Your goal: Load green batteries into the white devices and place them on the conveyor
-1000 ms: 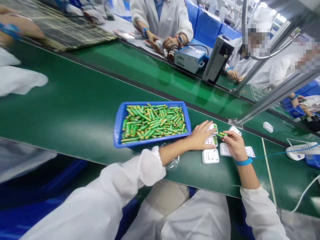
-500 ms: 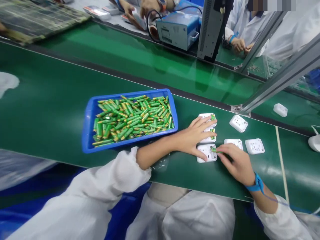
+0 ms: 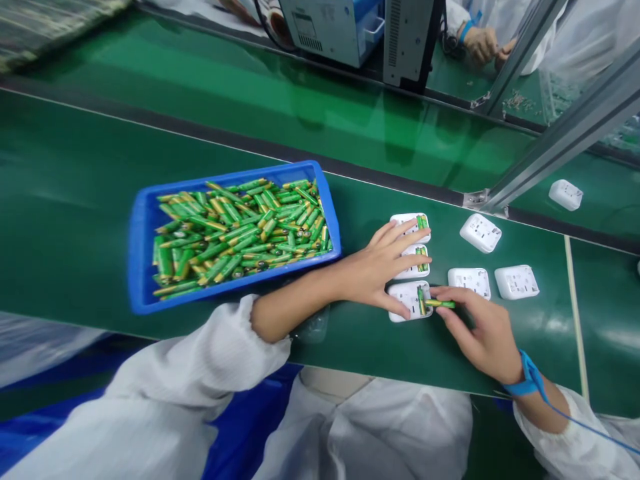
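Observation:
Three white devices stand in a column, the nearest one [image 3: 407, 300] with a green battery in its compartment. The middle device [image 3: 411, 264] and the far device [image 3: 403, 220] also show green batteries. My left hand [image 3: 376, 270] lies spread over the column, its thumb on the nearest device. My right hand [image 3: 480, 330] pinches a green and gold battery [image 3: 441, 303] beside the nearest device's compartment. Left of my hands, a blue bin [image 3: 235, 280] holds several loose batteries.
Further white devices lie to the right, one upper [image 3: 481, 233], one near my right fingers [image 3: 470, 283] and one beyond [image 3: 517, 282]. A metal frame post [image 3: 555, 133] rises behind. Across the barrier are a person's hands [image 3: 481, 45].
One battery now sits in the nearest device, and my right hand holds a battery just outside it. My left hand remains spread over the devices. The camera view has shifted.

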The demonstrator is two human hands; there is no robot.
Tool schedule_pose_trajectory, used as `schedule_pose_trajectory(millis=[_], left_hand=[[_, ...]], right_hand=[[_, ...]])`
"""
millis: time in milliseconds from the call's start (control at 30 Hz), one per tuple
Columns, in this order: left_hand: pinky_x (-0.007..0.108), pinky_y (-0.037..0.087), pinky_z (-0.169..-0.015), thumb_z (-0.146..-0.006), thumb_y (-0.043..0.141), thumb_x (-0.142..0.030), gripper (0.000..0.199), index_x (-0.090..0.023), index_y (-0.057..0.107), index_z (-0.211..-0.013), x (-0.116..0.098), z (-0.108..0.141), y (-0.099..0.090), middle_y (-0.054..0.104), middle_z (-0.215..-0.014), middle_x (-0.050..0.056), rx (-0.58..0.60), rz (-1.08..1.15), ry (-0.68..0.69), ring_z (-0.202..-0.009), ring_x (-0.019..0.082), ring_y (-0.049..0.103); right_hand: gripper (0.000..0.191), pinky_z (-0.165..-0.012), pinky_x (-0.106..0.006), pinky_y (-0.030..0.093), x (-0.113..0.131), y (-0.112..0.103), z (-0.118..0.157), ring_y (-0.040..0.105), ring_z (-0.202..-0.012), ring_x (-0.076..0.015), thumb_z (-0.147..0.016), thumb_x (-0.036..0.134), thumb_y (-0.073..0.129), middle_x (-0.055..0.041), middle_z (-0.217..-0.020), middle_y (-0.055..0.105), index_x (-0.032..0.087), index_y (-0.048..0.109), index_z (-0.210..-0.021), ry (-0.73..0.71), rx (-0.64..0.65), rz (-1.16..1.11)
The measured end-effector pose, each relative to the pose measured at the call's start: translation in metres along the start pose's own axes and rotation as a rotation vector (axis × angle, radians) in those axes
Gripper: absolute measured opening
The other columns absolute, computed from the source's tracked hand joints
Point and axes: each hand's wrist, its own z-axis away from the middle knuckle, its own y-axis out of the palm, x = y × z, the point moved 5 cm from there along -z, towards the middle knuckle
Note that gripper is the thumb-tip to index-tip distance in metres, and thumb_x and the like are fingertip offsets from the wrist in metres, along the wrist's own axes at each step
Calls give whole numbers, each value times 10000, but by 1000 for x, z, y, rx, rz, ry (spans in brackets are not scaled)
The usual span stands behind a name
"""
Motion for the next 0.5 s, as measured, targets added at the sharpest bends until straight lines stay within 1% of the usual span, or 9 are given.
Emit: schedule_pose_trajectory(millis=[67, 133, 200, 300, 500], left_hand=[[791, 70, -1365, -804, 868, -835, 1050, -234, 596, -1622, 0, 0, 0, 244, -1860, 232, 0, -6, -4, -1733, 534, 123], [787, 65, -1368, -809, 861, -840, 1058, -230, 585, -1628, 0, 0, 0, 246, -1861, 230, -4, -10, -6, -1736, 530, 114], [784, 64, -1370, -798, 870, -839, 1068, -234, 583, -1631, 1, 1, 1, 252, -1860, 223, -13, 0, -8, -1736, 530, 112], [791, 59, -1368, -778, 892, -831, 1069, -248, 594, -1623, 2, 0, 1, 266, -1858, 213, -25, 25, -13, -1730, 541, 126], [803, 62, -1357, -786, 886, -829, 1036, -230, 625, -1591, 2, -1, 1, 285, -1846, 230, -29, 33, -11, -1728, 550, 122]], right_hand=[[220, -1007, -378, 692, -1, -6, -3, 819, -1228, -264, -1100, 232, 662, -65, -1319, 841, 305, 697, -1305, -28, 99, -29], [240, -1025, -387, 691, 0, -7, -5, 778, -1329, -274, -1105, 227, 639, -69, -1341, 835, 295, 701, -1326, -97, 227, -28], [283, -1045, -396, 690, 0, -5, -6, 747, -1384, -274, -1112, 213, 612, -73, -1351, 832, 287, 698, -1371, -155, 306, -8], [311, -1071, -416, 689, -3, -2, -7, 739, -1397, -273, -1116, 198, 593, -77, -1359, 829, 284, 696, -1396, -188, 331, 6], [269, -1100, -446, 686, -6, 6, -6, 648, -1510, -281, -1123, 177, 588, -69, -1363, 826, 290, 713, -1332, -170, 381, 9]])
